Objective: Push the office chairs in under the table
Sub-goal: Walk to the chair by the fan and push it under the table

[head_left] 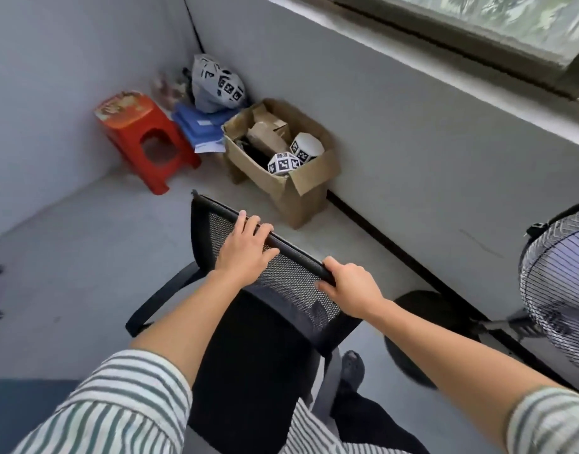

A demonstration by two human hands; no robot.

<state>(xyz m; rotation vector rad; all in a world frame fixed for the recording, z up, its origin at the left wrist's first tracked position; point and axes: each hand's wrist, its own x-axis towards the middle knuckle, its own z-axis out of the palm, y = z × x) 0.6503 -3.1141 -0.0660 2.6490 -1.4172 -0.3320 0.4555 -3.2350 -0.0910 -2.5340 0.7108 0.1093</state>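
Note:
A black office chair (291,283) with a mesh backrest stands right in front of me, seen from behind and above. My left hand (245,247) lies over the top edge of the backrest with its fingers curled over the rim. My right hand (350,286) grips the same top edge further right, thumb on the mesh side. The chair's left armrest (157,299) curves out at the lower left. No table is in view.
An open cardboard box (301,188) with marker-covered shapes sits by the wall ahead. A red plastic stool (144,139), blue folders (196,126) and a grey bag (213,83) fill the corner. A standing fan (556,296) with a round base (422,326) is at the right.

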